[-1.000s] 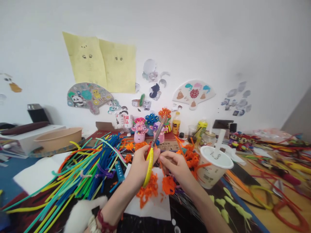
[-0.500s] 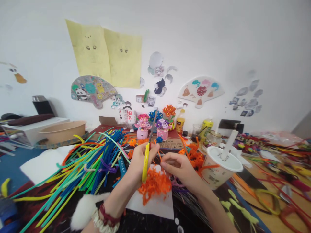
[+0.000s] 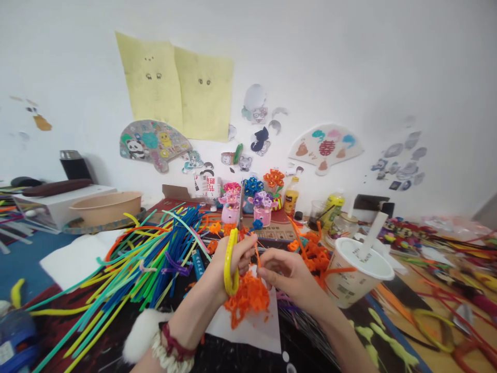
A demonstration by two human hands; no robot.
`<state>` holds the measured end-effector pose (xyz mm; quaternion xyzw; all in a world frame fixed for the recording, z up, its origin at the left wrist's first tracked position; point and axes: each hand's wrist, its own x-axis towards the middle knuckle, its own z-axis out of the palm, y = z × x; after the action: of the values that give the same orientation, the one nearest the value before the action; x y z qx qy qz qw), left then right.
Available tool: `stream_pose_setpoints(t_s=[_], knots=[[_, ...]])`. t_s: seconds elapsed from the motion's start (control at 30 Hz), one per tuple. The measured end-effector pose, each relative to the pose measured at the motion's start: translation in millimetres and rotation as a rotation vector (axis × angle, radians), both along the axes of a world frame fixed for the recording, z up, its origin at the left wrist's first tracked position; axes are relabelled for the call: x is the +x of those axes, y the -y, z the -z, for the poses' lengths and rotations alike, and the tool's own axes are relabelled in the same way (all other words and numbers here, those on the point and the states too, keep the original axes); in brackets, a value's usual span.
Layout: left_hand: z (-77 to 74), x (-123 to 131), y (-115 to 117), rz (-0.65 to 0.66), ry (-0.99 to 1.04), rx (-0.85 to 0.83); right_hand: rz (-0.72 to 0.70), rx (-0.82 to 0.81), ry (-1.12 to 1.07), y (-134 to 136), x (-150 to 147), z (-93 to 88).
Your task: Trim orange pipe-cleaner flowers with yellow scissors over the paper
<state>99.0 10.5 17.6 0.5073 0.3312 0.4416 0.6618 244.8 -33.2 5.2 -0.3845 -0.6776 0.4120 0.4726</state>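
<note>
Scissors with a yellow handle (image 3: 231, 264) hang along my left hand (image 3: 229, 259), blades pointing up and away from me. The fingers of that hand are closed, thumb and fingertips pinching the upper end of a thin orange pipe cleaner (image 3: 257, 253). Just to the right, my right hand (image 3: 289, 272) pinches the lower part of the same strand between thumb and forefinger. Beneath both hands, a heap of orange fuzzy clippings (image 3: 250, 298) lies on a white sheet of paper (image 3: 267, 331). How the fingers sit in the scissors is partly hidden.
Colourful pipe cleaners (image 3: 143, 274) spread across the left. A paper cup (image 3: 349, 280) with a thick straw stands near my right forearm, beside orange pipe-cleaner pieces (image 3: 312, 254). Small potted pipe-cleaner flowers (image 3: 262, 207) and a yellow-capped bottle (image 3: 291, 197) stand at the back.
The scissors have turned on my left hand, so the handle loop now shows more openly. My fingers have shifted slightly on the orange strand. The whole view has moved a little.
</note>
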Motion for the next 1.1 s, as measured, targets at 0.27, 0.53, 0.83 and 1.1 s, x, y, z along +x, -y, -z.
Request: stream_pose_setpoints(t_s=[0.27,0.53,0.83,1.1], knots=[[2.3,-1,-6,0.024,0.023,-0.053,-0.003,-0.018,-0.036,2,-4,1.3],[-5.6,0,2,0.077,0.023,-0.097,-0.173,-0.149,-0.193,1,-6,3.0],[-6.5,-4,5,0.05,-0.168,0.107,-0.05,-0.136,-0.246,2,-5,1.2],[-6.9,-21,3,-0.169,-0.901,0.608,0.428,0.141,-0.358,-7,5,2.4]])
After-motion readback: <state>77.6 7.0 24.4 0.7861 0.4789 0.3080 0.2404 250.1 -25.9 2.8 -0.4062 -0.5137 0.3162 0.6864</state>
